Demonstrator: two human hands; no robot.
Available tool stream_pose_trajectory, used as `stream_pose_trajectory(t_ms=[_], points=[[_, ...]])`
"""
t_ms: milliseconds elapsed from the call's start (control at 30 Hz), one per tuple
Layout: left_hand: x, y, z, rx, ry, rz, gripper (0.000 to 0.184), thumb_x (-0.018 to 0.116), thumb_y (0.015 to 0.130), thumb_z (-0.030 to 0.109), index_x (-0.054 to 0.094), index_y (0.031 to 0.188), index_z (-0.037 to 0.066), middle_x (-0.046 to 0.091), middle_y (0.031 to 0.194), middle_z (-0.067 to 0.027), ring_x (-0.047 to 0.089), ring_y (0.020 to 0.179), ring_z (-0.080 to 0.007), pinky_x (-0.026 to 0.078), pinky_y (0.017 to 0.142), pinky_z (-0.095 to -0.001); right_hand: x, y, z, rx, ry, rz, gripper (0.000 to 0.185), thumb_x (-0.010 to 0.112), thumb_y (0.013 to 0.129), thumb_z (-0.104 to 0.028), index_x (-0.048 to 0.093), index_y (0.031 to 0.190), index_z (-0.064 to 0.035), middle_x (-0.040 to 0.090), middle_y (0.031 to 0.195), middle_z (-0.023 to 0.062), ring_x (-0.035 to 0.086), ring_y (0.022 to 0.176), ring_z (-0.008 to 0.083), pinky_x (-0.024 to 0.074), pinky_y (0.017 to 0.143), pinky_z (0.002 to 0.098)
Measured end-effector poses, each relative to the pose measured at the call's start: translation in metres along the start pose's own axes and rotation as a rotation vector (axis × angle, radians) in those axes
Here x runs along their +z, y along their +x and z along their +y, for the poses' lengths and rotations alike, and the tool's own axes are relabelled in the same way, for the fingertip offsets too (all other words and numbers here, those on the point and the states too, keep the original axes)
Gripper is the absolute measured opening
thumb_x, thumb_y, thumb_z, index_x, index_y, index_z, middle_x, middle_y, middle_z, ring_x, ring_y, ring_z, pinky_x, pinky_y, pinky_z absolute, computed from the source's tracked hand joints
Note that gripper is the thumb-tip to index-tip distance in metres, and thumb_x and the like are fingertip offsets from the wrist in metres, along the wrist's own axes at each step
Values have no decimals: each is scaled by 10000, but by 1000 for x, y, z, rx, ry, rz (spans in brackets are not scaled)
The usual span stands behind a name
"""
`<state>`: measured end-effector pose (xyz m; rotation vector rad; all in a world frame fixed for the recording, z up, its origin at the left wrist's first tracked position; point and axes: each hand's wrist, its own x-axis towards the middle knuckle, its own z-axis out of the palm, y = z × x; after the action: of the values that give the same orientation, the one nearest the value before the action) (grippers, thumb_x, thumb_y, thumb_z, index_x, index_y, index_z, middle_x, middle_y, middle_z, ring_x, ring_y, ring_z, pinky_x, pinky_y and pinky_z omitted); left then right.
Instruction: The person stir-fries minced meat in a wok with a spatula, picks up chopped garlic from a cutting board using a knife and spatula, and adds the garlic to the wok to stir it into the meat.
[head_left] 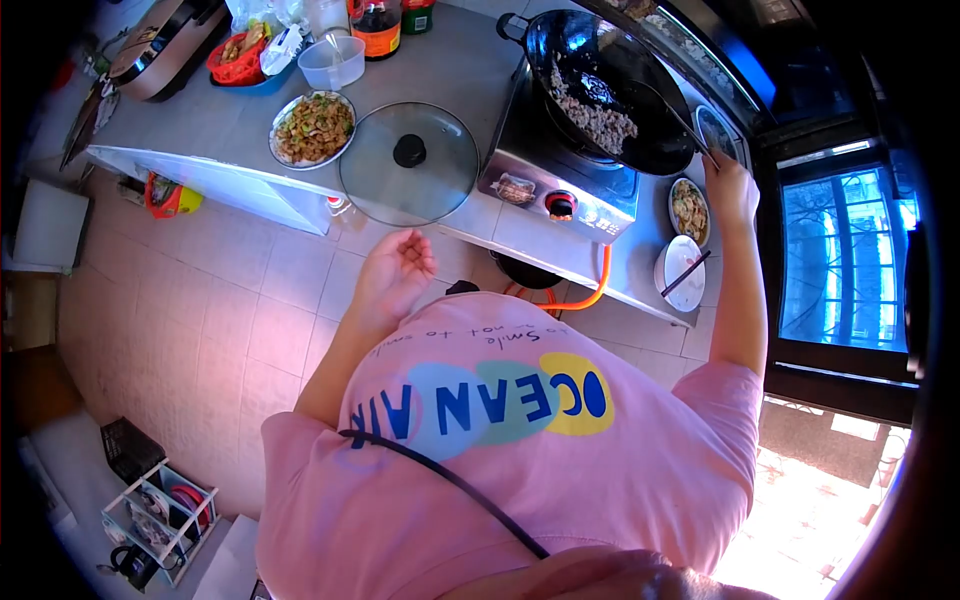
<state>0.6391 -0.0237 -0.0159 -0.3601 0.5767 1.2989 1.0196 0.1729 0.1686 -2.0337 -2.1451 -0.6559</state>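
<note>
At the right, my right hand (pixel 730 185) is closed around the handle of a spatula (pixel 685 125) that reaches into the black wok (pixel 655 100). Minced meat (pixel 600 118) lies in the wok, which sits on a gas stove (pixel 560 185). My left hand (pixel 400 262) hangs in front of the counter edge with curled fingers and seems to hold nothing. Just beyond it a glass lid (pixel 380 190) with a black knob lies on the counter. A plate of diced food (pixel 312 130) is left of the lid.
Right of the stove are a dish of food (pixel 690 210) and a white bowl (pixel 684 270) with chopsticks. A plastic tub (pixel 332 65), a sauce bottle (pixel 377 28), a red basket (pixel 238 60) and a rice cooker (pixel 165 50) stand further back. An orange hose (pixel 603 280) hangs below the stove.
</note>
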Motion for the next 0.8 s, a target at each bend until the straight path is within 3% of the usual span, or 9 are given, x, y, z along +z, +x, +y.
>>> stream_pose_trajectory(t_ms=[267, 367, 467, 533, 567, 633, 667, 733, 800], points=[[-5, -12, 16, -32, -2, -42, 105, 530, 869, 105, 494, 857, 7, 521, 794, -87, 497, 718, -158, 438, 633, -260, -8, -7, -8, 46, 11, -67, 294, 513, 853, -371, 662, 1007, -170, 646, 876, 168, 619, 832, 359, 494, 727, 442], [-10, -19, 26, -33, 6, -30, 103, 531, 867, 104, 491, 859, 10, 521, 801, -87, 499, 723, -159, 436, 635, -258, -8, -10, -14, 78, 17, 38, 305, 515, 849, -375, 663, 1004, -158, 649, 879, 164, 620, 829, 362, 492, 729, 447], [-21, -22, 35, -53, 20, -32, 110, 535, 869, 119, 495, 858, 17, 525, 799, -83, 508, 721, -163, 445, 645, -265, -6, -14, -17, 139, -16, -77, 306, 516, 844, -386, 665, 979, -156, 642, 915, 167, 608, 875, 375, 477, 770, 463], [-25, -25, 41, -65, 25, -32, 118, 538, 871, 133, 501, 856, 22, 530, 794, -78, 516, 717, -166, 455, 655, -274, 23, -6, 11, 96, 74, 91, 307, 507, 869, -359, 656, 955, -104, 650, 726, 111, 636, 659, 281, 494, 582, 378], [-26, -29, 43, -62, 18, -18, 110, 535, 870, 120, 492, 861, 18, 526, 805, -82, 509, 725, -162, 443, 645, -264, 23, -3, 27, 96, 73, 91, 307, 507, 869, -359, 656, 955, -104, 650, 726, 111, 636, 659, 281, 494, 582, 378], [-31, -34, 50, -57, 10, -3, 104, 532, 870, 106, 483, 866, 14, 522, 815, -85, 501, 732, -158, 431, 636, -254, 19, 0, 40, 668, 1437, -615, 319, 474, 921, -285, 601, 1028, -12, 466, 542, 11, 458, 438, 114, 340, 391, 236], [-36, -36, 53, -61, -17, 0, 100, 534, 866, 102, 485, 865, 16, 523, 811, -84, 501, 728, -158, 431, 635, -255, 17, -4, 35, 667, 1437, -617, 319, 474, 921, -285, 601, 1028, -12, 466, 542, 11, 458, 438, 114, 340, 391, 236], [-42, -42, 57, -63, -51, 3, 96, 536, 862, 98, 487, 864, 17, 524, 806, -84, 501, 724, -158, 432, 634, -256, 7, -18, 23, 952, 2525, -947, 303, 427, 949, -216, 533, 1080, 35, 305, 526, -61, 262, 396, 19, 161, 358, 174], [-48, -51, 62, 50, -30, 34, 90, 539, 854, 95, 488, 854, 20, 521, 794, -80, 499, 712, -159, 432, 631, -255, -3, -28, 6, 847, 2575, -967, 310, 412, 955, -204, 508, 1110, 46, 342, 535, -51, 302, 390, 31, 193, 347, 178]])
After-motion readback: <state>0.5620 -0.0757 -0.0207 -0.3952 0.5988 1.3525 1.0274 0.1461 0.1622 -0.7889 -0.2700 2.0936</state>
